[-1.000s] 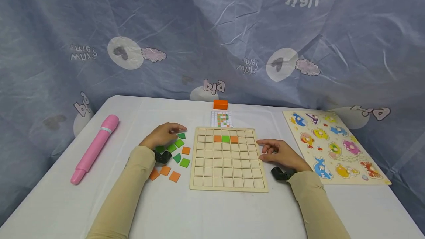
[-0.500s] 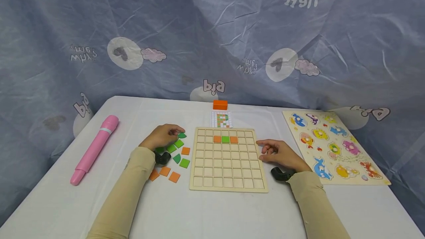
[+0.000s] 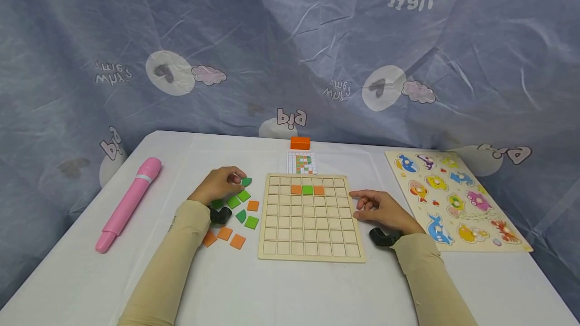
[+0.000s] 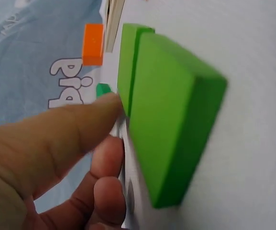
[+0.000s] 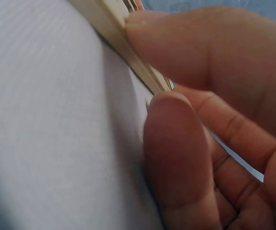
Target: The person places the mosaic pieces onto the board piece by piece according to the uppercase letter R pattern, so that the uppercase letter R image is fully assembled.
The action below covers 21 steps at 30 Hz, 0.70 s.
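Observation:
My left hand [image 3: 215, 185] pinches a dark green quarter-circle tile [image 3: 246, 181] between thumb and fingers, left of the wooden grid board [image 3: 309, 225]. In the left wrist view only a bit of that green tile [image 4: 103, 89] shows past the thumb; light green square tiles [image 4: 164, 105] loom close by. On the board, a light green tile [image 3: 307, 190] sits between an orange tile [image 3: 296, 190] and a second orange tile [image 3: 319, 190]. My right hand [image 3: 382, 209] rests at the board's right edge, index finger and thumb against its side [image 5: 123, 43].
Loose orange tiles [image 3: 237, 241] and green tiles [image 3: 251, 222] lie left of the board. Behind it are a pattern card [image 3: 302, 163] and an orange block [image 3: 300, 143]. A pink microphone-like stick [image 3: 129, 205] lies far left, a sea-animal puzzle [image 3: 457, 200] at right.
My left fingers have closed on the dark green quarter-circle tile and shifted it slightly back and to the left. The right hand has stayed at the board's edge.

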Each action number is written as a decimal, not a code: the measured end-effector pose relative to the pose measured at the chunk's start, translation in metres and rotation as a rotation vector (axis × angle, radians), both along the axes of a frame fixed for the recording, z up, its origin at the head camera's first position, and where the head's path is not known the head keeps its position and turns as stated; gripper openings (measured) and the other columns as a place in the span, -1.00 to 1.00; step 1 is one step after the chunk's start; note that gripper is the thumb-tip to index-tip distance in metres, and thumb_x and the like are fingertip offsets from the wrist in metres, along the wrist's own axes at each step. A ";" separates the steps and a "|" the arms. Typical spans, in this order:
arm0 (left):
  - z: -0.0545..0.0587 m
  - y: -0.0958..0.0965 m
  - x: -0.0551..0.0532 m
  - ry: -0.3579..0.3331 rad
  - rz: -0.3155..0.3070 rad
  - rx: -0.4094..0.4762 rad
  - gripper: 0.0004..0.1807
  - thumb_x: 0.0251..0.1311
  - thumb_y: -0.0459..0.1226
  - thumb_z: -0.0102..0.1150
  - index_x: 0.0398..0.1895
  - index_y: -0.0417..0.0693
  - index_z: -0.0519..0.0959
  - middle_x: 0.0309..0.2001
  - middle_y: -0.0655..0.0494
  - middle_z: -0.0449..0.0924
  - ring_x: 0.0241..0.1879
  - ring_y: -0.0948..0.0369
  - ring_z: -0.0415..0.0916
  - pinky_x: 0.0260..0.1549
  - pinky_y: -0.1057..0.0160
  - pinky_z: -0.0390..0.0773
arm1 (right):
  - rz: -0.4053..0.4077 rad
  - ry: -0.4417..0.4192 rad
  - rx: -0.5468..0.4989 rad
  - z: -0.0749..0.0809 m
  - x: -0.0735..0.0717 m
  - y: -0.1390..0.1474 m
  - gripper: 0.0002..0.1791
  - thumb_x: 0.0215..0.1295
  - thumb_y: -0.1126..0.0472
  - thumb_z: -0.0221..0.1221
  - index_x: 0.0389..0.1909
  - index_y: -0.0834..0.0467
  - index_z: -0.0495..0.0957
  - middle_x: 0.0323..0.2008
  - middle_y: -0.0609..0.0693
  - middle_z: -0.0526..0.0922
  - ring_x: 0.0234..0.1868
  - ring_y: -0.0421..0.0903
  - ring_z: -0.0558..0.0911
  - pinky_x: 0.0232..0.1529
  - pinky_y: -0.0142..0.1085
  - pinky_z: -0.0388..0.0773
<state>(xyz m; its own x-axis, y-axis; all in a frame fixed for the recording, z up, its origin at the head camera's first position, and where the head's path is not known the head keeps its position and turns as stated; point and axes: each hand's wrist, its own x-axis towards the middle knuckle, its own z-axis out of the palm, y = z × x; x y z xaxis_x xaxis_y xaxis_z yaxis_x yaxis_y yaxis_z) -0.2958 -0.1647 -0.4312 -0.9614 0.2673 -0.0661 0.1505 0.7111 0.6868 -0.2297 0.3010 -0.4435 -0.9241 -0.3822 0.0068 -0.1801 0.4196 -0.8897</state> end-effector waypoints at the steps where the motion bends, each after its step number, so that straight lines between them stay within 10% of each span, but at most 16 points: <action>1: 0.000 0.000 0.000 0.005 0.004 0.002 -0.70 0.37 -0.33 0.40 0.12 -0.20 0.69 -0.13 -0.02 0.66 -0.13 0.05 0.55 -0.02 0.05 0.53 | 0.000 -0.001 0.000 0.000 0.000 0.000 -0.37 0.29 0.45 0.44 0.34 0.53 0.50 -0.22 0.13 0.62 -0.33 -0.20 0.51 -0.27 -0.43 0.49; 21: 0.018 0.028 0.013 -0.111 0.015 0.327 -0.54 0.46 -0.21 0.37 0.33 -0.19 0.58 -0.05 -0.09 0.76 -0.14 0.05 0.58 -0.18 0.22 0.50 | -0.003 -0.006 -0.010 0.000 0.000 0.001 -0.37 0.28 0.46 0.44 0.34 0.53 0.50 -0.22 0.14 0.63 -0.33 -0.20 0.52 -0.28 -0.44 0.49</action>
